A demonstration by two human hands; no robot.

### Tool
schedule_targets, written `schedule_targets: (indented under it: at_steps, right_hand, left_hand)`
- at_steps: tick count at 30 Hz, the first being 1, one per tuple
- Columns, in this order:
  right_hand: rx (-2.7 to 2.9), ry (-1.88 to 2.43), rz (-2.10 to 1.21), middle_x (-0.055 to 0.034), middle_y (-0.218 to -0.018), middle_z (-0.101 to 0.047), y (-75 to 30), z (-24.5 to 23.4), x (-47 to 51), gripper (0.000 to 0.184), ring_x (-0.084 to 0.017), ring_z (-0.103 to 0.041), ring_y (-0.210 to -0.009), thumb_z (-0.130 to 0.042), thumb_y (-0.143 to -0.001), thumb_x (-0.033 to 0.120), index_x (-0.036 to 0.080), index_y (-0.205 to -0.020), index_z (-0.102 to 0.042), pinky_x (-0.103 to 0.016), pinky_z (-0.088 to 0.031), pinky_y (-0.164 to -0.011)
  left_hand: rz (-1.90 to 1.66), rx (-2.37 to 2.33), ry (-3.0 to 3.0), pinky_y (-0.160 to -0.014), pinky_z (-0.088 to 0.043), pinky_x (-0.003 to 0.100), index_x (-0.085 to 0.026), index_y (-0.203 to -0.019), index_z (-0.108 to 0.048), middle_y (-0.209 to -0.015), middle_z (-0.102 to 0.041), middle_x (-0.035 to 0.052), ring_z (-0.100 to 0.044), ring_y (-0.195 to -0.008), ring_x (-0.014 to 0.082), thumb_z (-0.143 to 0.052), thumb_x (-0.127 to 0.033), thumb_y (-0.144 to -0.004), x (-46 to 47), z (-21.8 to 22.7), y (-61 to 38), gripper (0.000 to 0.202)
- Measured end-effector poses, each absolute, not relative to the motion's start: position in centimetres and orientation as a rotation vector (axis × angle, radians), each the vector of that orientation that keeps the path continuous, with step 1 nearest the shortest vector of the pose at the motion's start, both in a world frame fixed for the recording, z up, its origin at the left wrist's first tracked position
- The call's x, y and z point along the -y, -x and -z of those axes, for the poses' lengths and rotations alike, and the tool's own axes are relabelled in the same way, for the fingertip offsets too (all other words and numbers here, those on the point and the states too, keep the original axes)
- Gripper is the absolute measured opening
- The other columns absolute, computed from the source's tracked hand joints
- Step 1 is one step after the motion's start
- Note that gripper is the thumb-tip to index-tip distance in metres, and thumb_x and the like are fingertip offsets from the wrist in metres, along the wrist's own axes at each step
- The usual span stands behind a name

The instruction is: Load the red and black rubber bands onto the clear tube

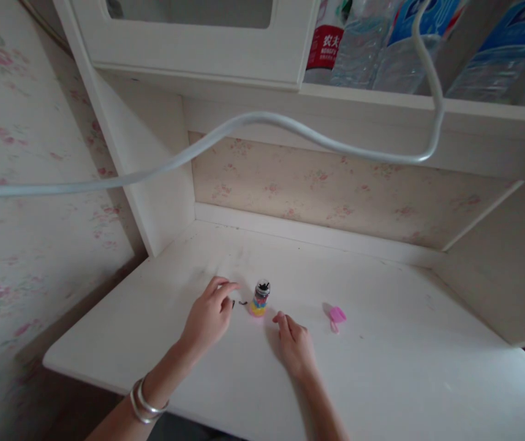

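Note:
A small clear jar [260, 297] stands upright on the white desk, filled with coloured layers and with black bits at its uncovered mouth. To its left is my left hand [209, 312], index finger stretched toward the jar and apart from the thumb, holding nothing that I can see. Small black pieces [242, 302] lie on the desk between that hand and the jar. My right hand [296, 346] rests just right of the jar, not touching it, its fingers curled in with nothing visible in them. Farther right lies a pink cap-like piece with a loop [337, 315].
A white cable [262, 116] crosses the view in front of the shelf. Several plastic bottles [363, 46] stand on the upper right shelf [404, 101]. The white desk [395, 380] is bounded by a back panel and side panels.

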State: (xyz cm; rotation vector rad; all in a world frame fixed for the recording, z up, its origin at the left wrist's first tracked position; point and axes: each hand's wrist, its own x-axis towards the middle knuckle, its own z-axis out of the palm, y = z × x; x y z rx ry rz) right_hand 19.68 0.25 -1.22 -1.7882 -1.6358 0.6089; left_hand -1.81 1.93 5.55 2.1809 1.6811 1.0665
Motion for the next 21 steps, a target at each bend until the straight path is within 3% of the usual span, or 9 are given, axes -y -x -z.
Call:
schedule_targets:
  at_steps: [6,10,13,16,19,21]
  right_hand:
    - [1.728,1.719,-0.580,-0.0038,-0.063,-0.065,-19.9,1.5,0.2,0.055,-0.015,-0.059,-0.060,-0.025,-0.093,0.054,0.021,-0.078,-0.066,-0.022,-0.038,-0.057]
    - [1.955,1.733,-0.450,-0.0052,-0.070,-0.069,-18.1,1.2,1.6,0.050,-0.016,-0.063,-0.064,-0.025,-0.094,0.047,0.023,-0.086,-0.068,-0.022,-0.039,-0.059]
    - [2.097,1.788,-0.423,-0.0052,-0.074,-0.071,-15.1,0.5,2.5,0.040,-0.017,-0.066,-0.065,-0.029,-0.094,0.039,0.027,-0.104,-0.066,-0.022,-0.041,-0.060]
    - [2.153,1.907,-0.397,-0.0076,-0.082,-0.072,-11.7,-0.3,2.2,0.044,-0.022,-0.067,-0.068,-0.033,-0.093,0.034,0.028,-0.134,-0.045,-0.027,-0.045,-0.062]
    - [2.175,2.044,-0.325,-0.0123,-0.083,-0.071,-9.4,-0.7,0.8,0.050,-0.027,-0.068,-0.072,-0.033,-0.092,0.030,0.021,-0.142,-0.033,-0.035,-0.048,-0.063]
    - [2.187,2.083,-0.283,-0.0150,-0.085,-0.071,-8.5,-0.8,-0.2,0.051,-0.028,-0.068,-0.074,-0.036,-0.090,0.026,0.016,-0.140,-0.035,-0.037,-0.049,-0.064]
  left_hand:
    - [-0.979,-1.787,-2.009,-0.075,-0.050,0.027,-0.023,-0.104,-0.058,-0.104,-0.058,0.0035,-0.060,-0.078,0.0123,-0.039,-0.022,-0.089,0.6,0.0,6.5,0.024]
    - [-0.950,-1.838,-2.031,-0.079,-0.051,0.029,-0.024,-0.101,-0.058,-0.101,-0.060,0.0038,-0.062,-0.086,0.0150,-0.038,-0.025,-0.090,1.7,1.8,7.6,0.022]
    - [-0.872,-1.854,-2.095,-0.074,-0.052,0.026,-0.026,-0.107,-0.057,-0.103,-0.061,0.0030,-0.064,-0.083,0.0141,-0.037,-0.026,-0.091,1.9,1.7,7.2,0.025]
    - [-0.734,-1.905,-2.193,-0.068,-0.051,0.023,-0.031,-0.117,-0.055,-0.107,-0.060,0.0019,-0.064,-0.081,0.0131,-0.036,-0.025,-0.091,1.9,1.0,6.6,0.032]
    - [-0.588,-1.904,-2.307,-0.062,-0.049,0.020,-0.033,-0.123,-0.053,-0.104,-0.060,0.0022,-0.064,-0.080,0.0126,-0.037,-0.023,-0.091,2.1,0.6,6.3,0.037]
    - [-0.537,-1.907,-2.344,-0.060,-0.048,0.020,-0.033,-0.122,-0.054,-0.101,-0.059,0.0023,-0.063,-0.079,0.0126,-0.036,-0.022,-0.091,2.2,0.5,6.3,0.037]
